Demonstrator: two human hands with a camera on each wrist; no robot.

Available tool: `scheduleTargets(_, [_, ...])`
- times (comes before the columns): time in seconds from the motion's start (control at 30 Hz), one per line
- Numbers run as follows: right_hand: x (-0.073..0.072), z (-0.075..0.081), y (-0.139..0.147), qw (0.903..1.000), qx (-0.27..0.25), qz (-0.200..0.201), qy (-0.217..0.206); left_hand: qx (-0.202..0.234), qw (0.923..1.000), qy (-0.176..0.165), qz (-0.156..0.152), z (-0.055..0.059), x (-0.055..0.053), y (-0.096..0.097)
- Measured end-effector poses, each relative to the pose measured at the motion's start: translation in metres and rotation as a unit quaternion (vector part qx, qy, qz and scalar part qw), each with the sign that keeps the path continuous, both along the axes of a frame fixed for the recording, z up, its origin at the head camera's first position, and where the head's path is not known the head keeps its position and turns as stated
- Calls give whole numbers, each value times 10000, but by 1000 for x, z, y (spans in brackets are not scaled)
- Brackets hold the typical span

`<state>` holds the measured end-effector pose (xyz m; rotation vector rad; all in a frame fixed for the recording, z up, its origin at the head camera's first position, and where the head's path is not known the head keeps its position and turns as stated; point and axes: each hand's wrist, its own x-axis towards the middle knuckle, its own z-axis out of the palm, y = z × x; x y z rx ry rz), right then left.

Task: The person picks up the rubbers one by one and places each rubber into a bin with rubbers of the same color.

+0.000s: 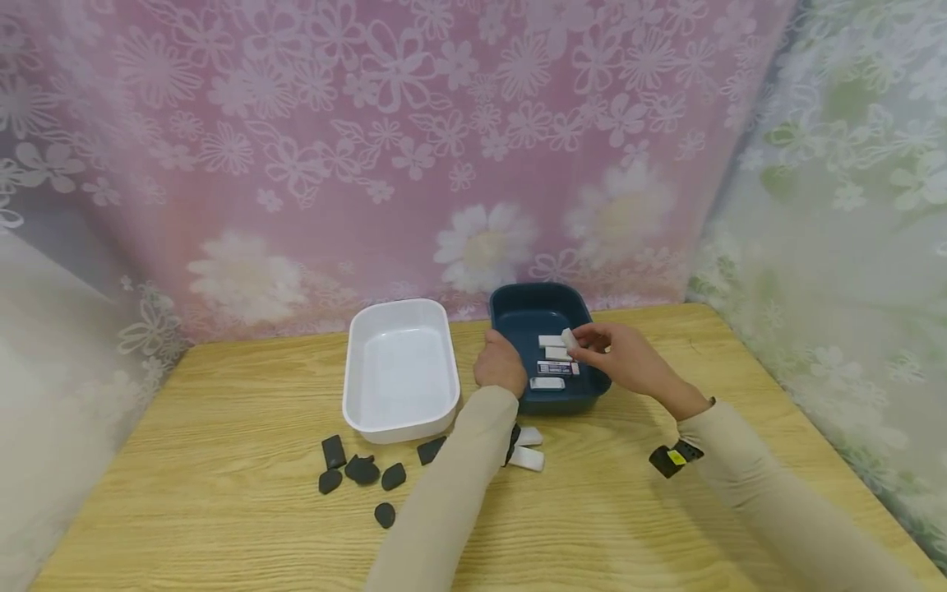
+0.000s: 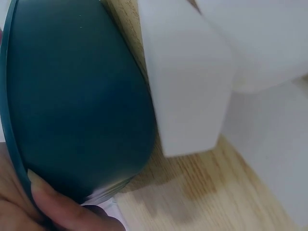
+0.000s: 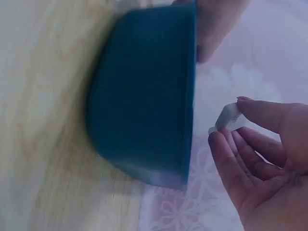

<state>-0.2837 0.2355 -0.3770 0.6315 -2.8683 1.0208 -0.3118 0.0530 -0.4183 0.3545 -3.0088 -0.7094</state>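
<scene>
My right hand point(image 1: 627, 359) pinches a small white block like an eraser point(image 1: 569, 339) between thumb and fingertips. It holds the block over the dark blue basin point(image 1: 553, 404); the right wrist view shows this block point(image 3: 227, 117) above the rim level. Several white erasers point(image 1: 547, 383) lie inside the basin, one with a dark printed sleeve point(image 1: 555, 368). My left hand point(image 1: 501, 366) grips the basin's left rim, and its thumb point(image 2: 62, 207) lies against the outer wall in the left wrist view.
A white basin point(image 1: 403, 429) stands left of the blue one. Several black stones and blocks point(image 1: 362, 470) lie on the wooden table point(image 1: 244, 460) before it. White blocks point(image 1: 528, 458) lie near the blue basin, partly behind my left sleeve point(image 1: 451, 493). A flowered curtain point(image 1: 370, 164) hangs behind.
</scene>
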Motion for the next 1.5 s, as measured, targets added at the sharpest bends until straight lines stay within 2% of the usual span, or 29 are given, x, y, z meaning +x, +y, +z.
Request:
scheduleTargets(0.2, [-33,-4,-3,9998,172,51,122,-118,9996,194,168,0,2,2])
scheduleTargets(0.37, [-53,-11,-8,9994,332,-22,27,-249,9990,211,303,0,3,5])
scheduleTargets(0.57, [-78,-16,-13,9980,618,122,95,-182,9984,241,485,2,0,5])
scheduleTargets(0.73, [-96,-21,-17,9919,1218,253,245,-301,9980,225,506,2,-1,4])
scheduleTargets(0.83, [-104,-24,-22,9839,1635,424,584,-400,9980,171,470,3,-1,4])
scheduleTargets(0.97, [-113,-27,-27,9741,2078,524,716,-455,9977,129,476,2,-1,4])
scheduleTargets(1.17, [-117,-21,-26,9683,2427,511,300,-422,9978,113,504,2,-1,7])
scheduleTargets(1.3, [-118,-20,-26,9622,2615,761,8,-343,9984,23,450,3,-2,6])
scheduleTargets(1.37, [-118,-21,-25,9604,2602,1000,-33,-292,9987,-12,427,3,-2,5])
scheduleTargets(1.5, [-114,-23,-21,9678,2128,1340,128,-279,9988,-63,395,1,-1,1])
